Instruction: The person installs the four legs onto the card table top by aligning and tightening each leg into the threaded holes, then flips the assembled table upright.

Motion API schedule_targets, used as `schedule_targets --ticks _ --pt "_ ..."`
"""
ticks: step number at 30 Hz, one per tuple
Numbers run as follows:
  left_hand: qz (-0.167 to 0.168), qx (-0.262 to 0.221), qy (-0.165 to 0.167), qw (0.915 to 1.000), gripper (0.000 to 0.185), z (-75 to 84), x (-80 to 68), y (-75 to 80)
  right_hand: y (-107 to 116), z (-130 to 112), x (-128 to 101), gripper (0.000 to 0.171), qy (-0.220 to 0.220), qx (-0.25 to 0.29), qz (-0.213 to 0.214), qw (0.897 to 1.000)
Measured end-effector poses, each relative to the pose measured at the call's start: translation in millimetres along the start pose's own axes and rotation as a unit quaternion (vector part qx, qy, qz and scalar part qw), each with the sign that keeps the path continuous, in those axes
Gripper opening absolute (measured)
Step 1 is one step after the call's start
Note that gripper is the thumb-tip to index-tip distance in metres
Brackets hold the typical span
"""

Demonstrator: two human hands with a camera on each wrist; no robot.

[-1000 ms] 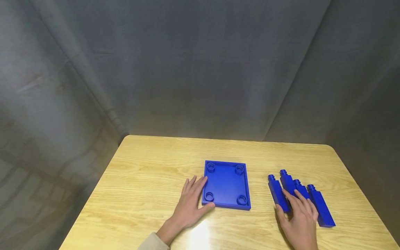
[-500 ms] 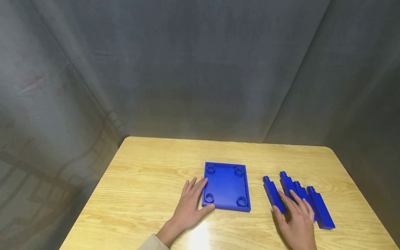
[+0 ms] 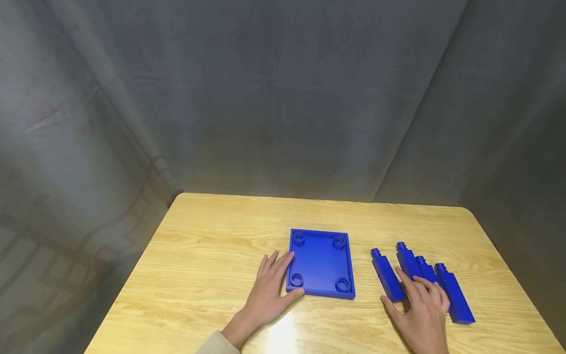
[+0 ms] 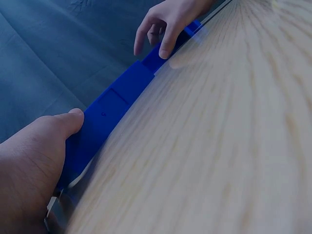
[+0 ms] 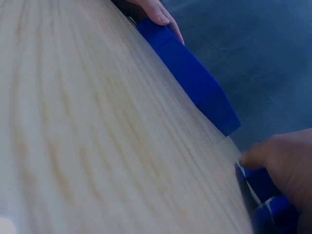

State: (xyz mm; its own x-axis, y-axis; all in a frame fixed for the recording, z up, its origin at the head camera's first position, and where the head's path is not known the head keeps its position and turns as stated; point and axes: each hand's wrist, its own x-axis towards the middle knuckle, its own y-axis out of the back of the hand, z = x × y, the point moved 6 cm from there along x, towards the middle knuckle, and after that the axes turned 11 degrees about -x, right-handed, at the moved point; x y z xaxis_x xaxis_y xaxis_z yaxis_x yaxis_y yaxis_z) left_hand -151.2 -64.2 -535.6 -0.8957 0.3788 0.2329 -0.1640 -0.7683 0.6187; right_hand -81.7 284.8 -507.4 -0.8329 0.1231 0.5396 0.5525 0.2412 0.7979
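Wooden table [image 3: 212, 255]: only head view shows 4 blue pegs [image 3: 455, 297] fully.

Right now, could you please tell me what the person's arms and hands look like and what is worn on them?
Both hands are bare: no gloves, rings or watch show. The left hand comes out of a light beige sleeve cuff at the bottom edge of the head view. The right hand shows no sleeve before the frame cuts off its wrist.
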Motion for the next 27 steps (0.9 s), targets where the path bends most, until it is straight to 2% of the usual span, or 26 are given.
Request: schedule_targets --ticks 7,13,17,20,23,27 --pt "0.001 0.001 0.000 1.0000 0.090 0.8 0.4 1.2 1.8 -0.3 2.5 0.073 -0.008 -0.011 0.007 1.000" --pt "0.001 0.006 -0.002 1.0000 0.090 0.6 0.8 0.2 8.0 3.0 0.5 0.059 -0.015 0.059 0.078 0.995" --pt "-0.002 0.003 0.000 1.0000 0.091 0.8 1.2 -0.1 11.3 4.8 -0.5 0.058 -0.027 0.114 0.113 0.987" --pt "-0.004 0.002 0.002 1.0000 0.091 1.0 1.4 -0.1 13.5 5.9 -1.6 0.067 -0.061 0.156 0.118 0.979" --pt "-0.004 0.001 0.003 1.0000 0.091 1.0 1.2 0.1 14.6 5.9 -3.1 0.067 -0.099 0.203 0.119 0.967" --pt "-0.002 0.001 0.004 1.0000 0.091 1.1 1.1 0.1 14.5 6.1 -5.1 0.058 -0.164 0.248 0.118 0.948"
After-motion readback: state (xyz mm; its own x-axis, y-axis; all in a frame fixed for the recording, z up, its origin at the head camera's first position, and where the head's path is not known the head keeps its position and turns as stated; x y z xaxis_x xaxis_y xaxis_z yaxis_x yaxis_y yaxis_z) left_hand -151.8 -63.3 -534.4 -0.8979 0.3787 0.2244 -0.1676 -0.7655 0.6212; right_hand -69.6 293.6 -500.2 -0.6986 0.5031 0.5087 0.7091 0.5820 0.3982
